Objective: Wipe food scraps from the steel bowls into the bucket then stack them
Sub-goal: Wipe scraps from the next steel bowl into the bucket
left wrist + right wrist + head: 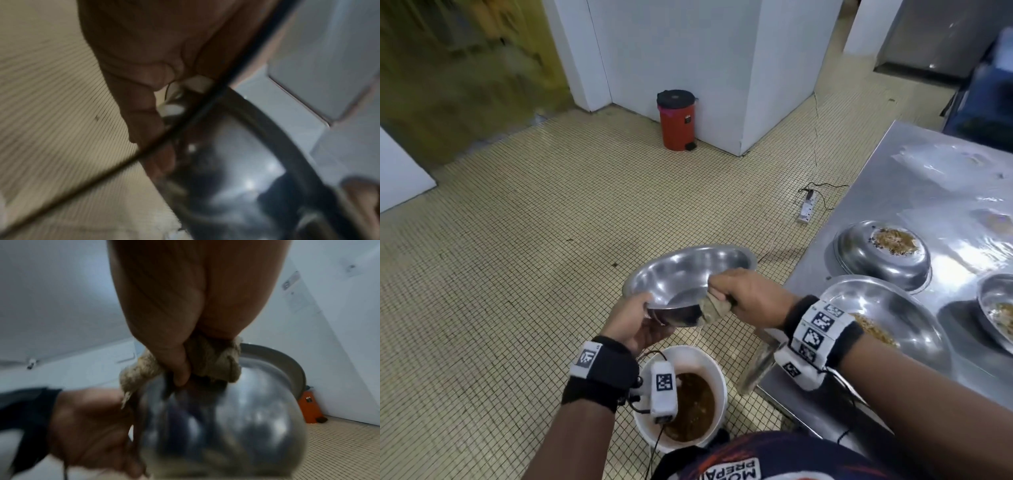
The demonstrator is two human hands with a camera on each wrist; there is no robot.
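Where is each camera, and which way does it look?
Head: on the person's head, looking down at the left hand and right hand, the steel bowl and the bucket; both forearms show.
Left wrist: looks along the left hand's fingers at the bowl's rim.
Right wrist: looks along the right hand's fingers gripping the cloth.
All three views share the bowl.

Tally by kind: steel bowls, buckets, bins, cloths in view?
Steel bowls: 4, one held, three on the table
White bucket: 1
Red pedal bin: 1
Cloth: 1
Total: 7
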